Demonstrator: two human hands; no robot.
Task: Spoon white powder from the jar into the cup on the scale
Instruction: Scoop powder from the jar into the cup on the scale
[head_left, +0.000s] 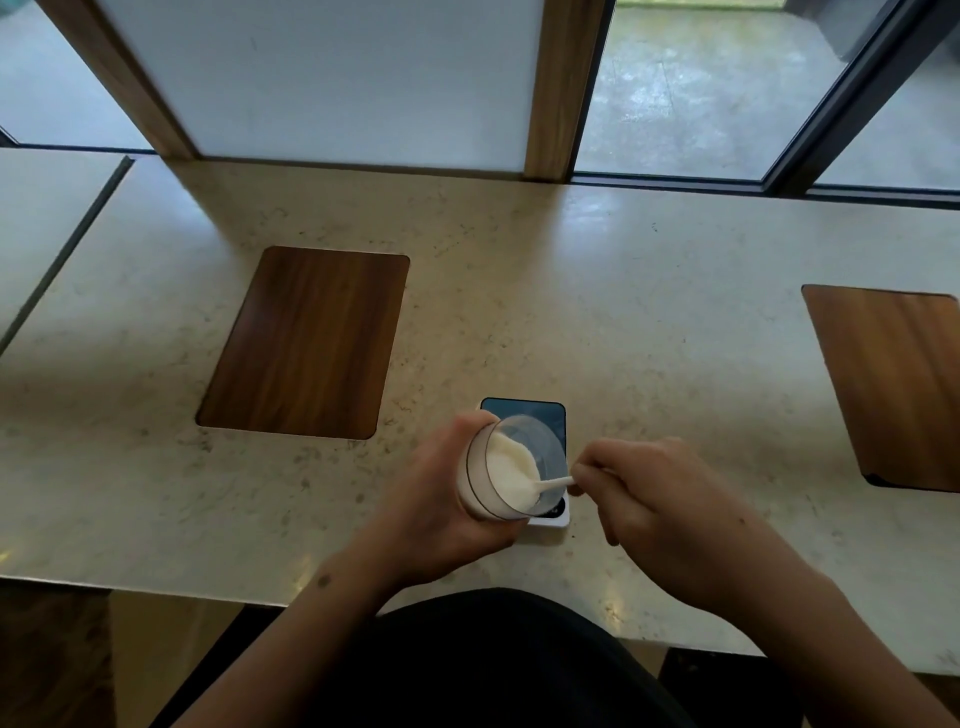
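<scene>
My left hand (441, 499) grips a clear jar (480, 480) tilted to the right, its mouth open and white powder (511, 467) banked inside. My right hand (654, 493) pinches the handle of a small white spoon (553, 484); the spoon's bowl is dug into the powder at the jar's mouth. The jar hangs over a small white scale (550, 415) with a dark blue top. A cup on the scale is hidden behind the jar, so I cannot make it out.
The scale sits near the front edge of a pale stone counter (623, 291). A wooden inlay panel (306, 343) lies to the left and another (893, 384) at the far right. Window frames rise behind the counter.
</scene>
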